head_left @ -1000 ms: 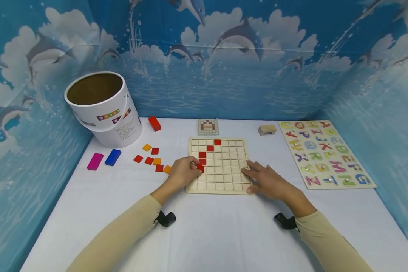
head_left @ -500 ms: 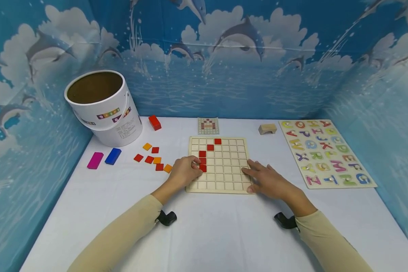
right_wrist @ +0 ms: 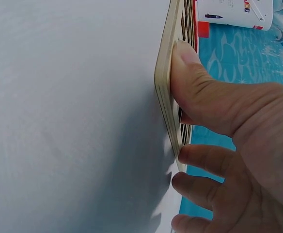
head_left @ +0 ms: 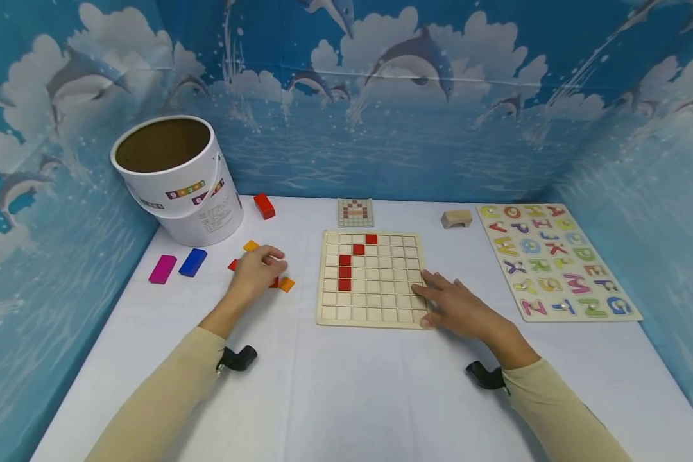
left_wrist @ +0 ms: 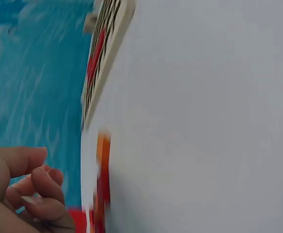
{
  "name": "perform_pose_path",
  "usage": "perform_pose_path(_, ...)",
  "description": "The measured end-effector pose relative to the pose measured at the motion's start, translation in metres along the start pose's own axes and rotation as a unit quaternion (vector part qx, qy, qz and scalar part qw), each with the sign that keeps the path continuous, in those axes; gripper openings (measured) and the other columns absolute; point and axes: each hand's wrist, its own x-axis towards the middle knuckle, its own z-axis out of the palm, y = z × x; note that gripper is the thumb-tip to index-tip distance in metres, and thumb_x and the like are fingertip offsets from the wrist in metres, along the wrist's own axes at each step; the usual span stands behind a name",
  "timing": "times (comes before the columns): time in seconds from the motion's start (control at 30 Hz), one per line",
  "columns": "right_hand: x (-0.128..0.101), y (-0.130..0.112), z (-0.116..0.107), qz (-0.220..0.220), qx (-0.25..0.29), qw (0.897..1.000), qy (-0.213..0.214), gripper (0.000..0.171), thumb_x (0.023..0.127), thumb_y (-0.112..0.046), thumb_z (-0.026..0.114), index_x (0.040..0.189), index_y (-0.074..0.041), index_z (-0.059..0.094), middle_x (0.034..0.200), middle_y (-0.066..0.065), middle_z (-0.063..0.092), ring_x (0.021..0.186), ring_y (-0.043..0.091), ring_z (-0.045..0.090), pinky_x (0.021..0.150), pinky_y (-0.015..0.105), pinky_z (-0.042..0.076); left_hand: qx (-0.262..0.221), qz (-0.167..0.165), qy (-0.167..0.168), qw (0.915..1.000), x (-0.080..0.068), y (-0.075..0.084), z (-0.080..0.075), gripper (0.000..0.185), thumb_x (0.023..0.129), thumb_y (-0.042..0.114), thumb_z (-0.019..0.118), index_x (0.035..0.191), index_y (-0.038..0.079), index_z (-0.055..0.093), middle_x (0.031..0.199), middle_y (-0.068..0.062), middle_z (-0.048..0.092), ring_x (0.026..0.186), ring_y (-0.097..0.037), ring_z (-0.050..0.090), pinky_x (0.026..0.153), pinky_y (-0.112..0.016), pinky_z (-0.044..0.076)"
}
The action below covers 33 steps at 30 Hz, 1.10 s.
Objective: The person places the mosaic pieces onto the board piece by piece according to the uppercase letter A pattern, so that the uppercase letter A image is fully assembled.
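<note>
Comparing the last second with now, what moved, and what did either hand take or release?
The left hand left the wooden grid board, where it had set a fifth red square tile below the others, and moved left over the loose red and orange tiles. Whether it grips one yet is unclear. The right hand stays pressed on the board's near right corner; the board has not shifted.

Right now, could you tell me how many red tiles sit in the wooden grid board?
5: one in the top row, one diagonally below-left, then three stacked in a column at and. None seem hidden.
</note>
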Motion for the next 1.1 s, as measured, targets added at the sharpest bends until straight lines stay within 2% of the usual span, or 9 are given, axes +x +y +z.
perform_pose_path(0.13,0.0,0.0,0.001,0.003,0.001,1.0,-0.002,0.075,0.089,-0.035,0.077,0.152,-0.006,0.048,0.164,0.025,0.026,0.15,0.048,0.023,0.115,0.07,0.02,0.002,-0.041,0.022,0.9989,0.011,-0.027,-0.043,0.034,0.101,0.021,0.063,0.134,0.011,0.061,0.116,-0.014,0.056,0.098,-0.028,0.055,0.081,-0.03,0.052)
perform_pose_path(0.23,0.0,0.0,0.002,0.007,0.004,1.0,-0.007,0.076,0.088,-0.036,0.077,0.152,-0.007,0.048,0.164,0.024,0.026,0.15,0.048,0.022,0.116,0.07,0.018,0.032,-0.073,0.012,0.9967,0.013,-0.042,-0.06,0.039,0.099,0.02,0.067,0.137,0.01,0.059,0.118,-0.015,0.054,0.105,-0.03,0.052,0.086,-0.034,0.051)
perform_pose_path(0.37,0.001,0.001,0.004,0.01,0.006,1.0,-0.01,0.076,0.088,-0.036,0.078,0.152,-0.007,0.048,0.164,0.024,0.025,0.151,0.047,0.021,0.116,0.069,0.018,0.079,-0.095,-0.004,0.9923,0.012,-0.053,-0.064,0.04,0.097,0.021,0.07,0.134,0.008,0.06,0.118,-0.017,0.056,0.11,-0.032,0.051,0.09,-0.039,0.051)
perform_pose_path(0.47,0.002,0.002,0.006,0.01,0.003,1.0,-0.01,0.077,0.088,-0.035,0.078,0.152,-0.008,0.047,0.165,0.023,0.025,0.151,0.047,0.021,0.116,0.069,0.018,0.102,-0.089,0.0,0.9908,0.012,-0.056,-0.062,0.038,0.097,0.021,0.07,0.131,0.007,0.061,0.118,-0.018,0.057,0.11,-0.034,0.051,0.093,-0.042,0.052)
perform_pose_path(0.57,0.002,0.003,0.007,0.008,0.002,1.0,-0.009,0.077,0.087,-0.034,0.079,0.152,-0.007,0.047,0.165,0.023,0.025,0.151,0.046,0.022,0.116,0.07,0.018,0.121,-0.068,0.006,0.9903,0.014,-0.058,-0.06,0.034,0.097,0.018,0.07,0.128,0.006,0.06,0.117,-0.019,0.058,0.108,-0.035,0.052,0.093,-0.045,0.051)
perform_pose_path(0.7,0.002,0.003,0.006,0.006,0.002,1.0,-0.008,0.077,0.087,-0.034,0.079,0.152,-0.007,0.047,0.164,0.024,0.025,0.15,0.047,0.022,0.115,0.07,0.019,0.14,-0.047,0.005,0.989,0.016,-0.058,-0.06,0.03,0.097,0.016,0.07,0.122,0.007,0.057,0.11,-0.017,0.058,0.102,-0.034,0.052,0.087,-0.045,0.049)
perform_pose_path(0.87,0.002,0.002,0.005,0.008,0.006,1.0,-0.009,0.076,0.088,-0.034,0.078,0.152,-0.007,0.047,0.165,0.024,0.025,0.151,0.047,0.022,0.116,0.07,0.018,0.142,-0.044,-0.01,0.9889,0.014,-0.053,-0.062,0.031,0.097,0.019,0.07,0.121,0.009,0.053,0.101,-0.014,0.056,0.095,-0.031,0.053,0.078,-0.038,0.045)
perform_pose_path(0.97,0.002,0.001,0.005,0.005,0.007,1.0,-0.01,0.076,0.089,-0.035,0.077,0.153,-0.007,0.047,0.165,0.024,0.025,0.151,0.047,0.022,0.115,0.07,0.018,0.127,-0.031,-0.042,0.9905,0.006,-0.041,-0.064,0.035,0.099,0.021,0.068,0.129,0.011,0.052,0.101,-0.014,0.056,0.092,-0.029,0.055,0.075,-0.034,0.047)
perform_pose_path(1.1,0.001,0.002,0.003,0.01,0.002,1.0,-0.006,0.076,0.088,-0.034,0.078,0.153,-0.009,0.047,0.165,0.023,0.025,0.15,0.048,0.022,0.115,0.07,0.018,0.073,0.016,-0.094,0.9928,-0.003,-0.013,-0.056,0.041,0.099,0.023,0.068,0.136,0.013,0.053,0.104,-0.014,0.056,0.088,-0.029,0.059,0.076,-0.036,0.051)
